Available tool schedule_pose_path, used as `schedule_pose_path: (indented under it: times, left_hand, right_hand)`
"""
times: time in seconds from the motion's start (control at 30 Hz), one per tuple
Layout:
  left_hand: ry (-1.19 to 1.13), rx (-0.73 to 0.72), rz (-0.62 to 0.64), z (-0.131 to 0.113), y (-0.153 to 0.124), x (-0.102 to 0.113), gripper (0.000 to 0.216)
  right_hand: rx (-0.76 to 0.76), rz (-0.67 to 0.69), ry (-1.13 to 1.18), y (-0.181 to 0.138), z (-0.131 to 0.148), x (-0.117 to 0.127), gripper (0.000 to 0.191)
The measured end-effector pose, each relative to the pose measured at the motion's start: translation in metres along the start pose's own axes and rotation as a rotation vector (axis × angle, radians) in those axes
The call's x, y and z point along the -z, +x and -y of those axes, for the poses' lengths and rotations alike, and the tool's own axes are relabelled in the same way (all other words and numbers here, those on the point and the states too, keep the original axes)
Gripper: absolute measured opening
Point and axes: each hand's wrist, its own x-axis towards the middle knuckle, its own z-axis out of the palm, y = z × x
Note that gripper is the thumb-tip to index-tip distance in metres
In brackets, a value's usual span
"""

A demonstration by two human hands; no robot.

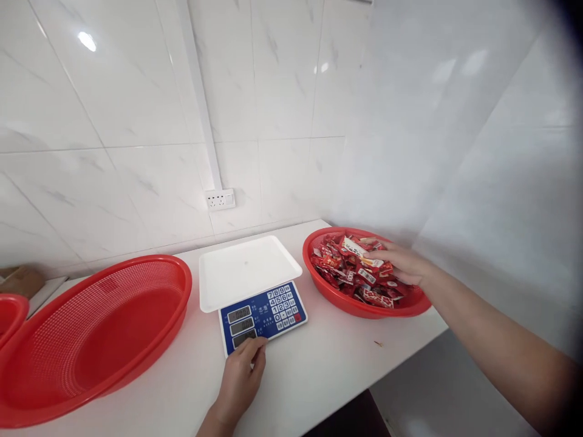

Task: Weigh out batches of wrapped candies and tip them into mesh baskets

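On the right, a round red plastic basket point(334, 297) holds a heap of small red wrapped packets point(337, 267), some with white patches. My right hand point(396, 261) reaches over its far right side, fingers stretched out and touching the top packets; no firm hold on any of them shows. A blue-and-white digital scale point(264, 315) with a bare white tray point(248, 270) stands in the middle. At the scale's front edge, below its small display windows, my left hand point(243, 370) rests with its fingers curled together and nothing visible in them.
A large red basket point(177, 321) with nothing in it stands on the left, with part of another red basket point(11, 312) beyond it. Behind are a tiled wall and a power socket point(220, 199). The white table point(328, 364) has its front edge at lower right.
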Motion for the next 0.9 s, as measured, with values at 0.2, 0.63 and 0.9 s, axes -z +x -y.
schedule_pose_path:
  times: [0.2,0.63,0.9]
  left_hand:
    - [-0.014,-0.007,-0.042,-0.003,-0.001,0.002,0.021]
    - [-0.276,0.262,-0.523,0.016,0.006,0.022,0.016]
    - [-0.379,0.302,-0.525,0.016,0.008,0.024,0.015]
  right_hand:
    - [0.060,0.253,0.121,0.014,0.015,-0.101,0.039]
    - [0.177,0.368,-0.422,0.056,0.024,-0.231,0.030]
    - [0.193,0.338,-0.472,0.056,0.030,-0.225,0.053]
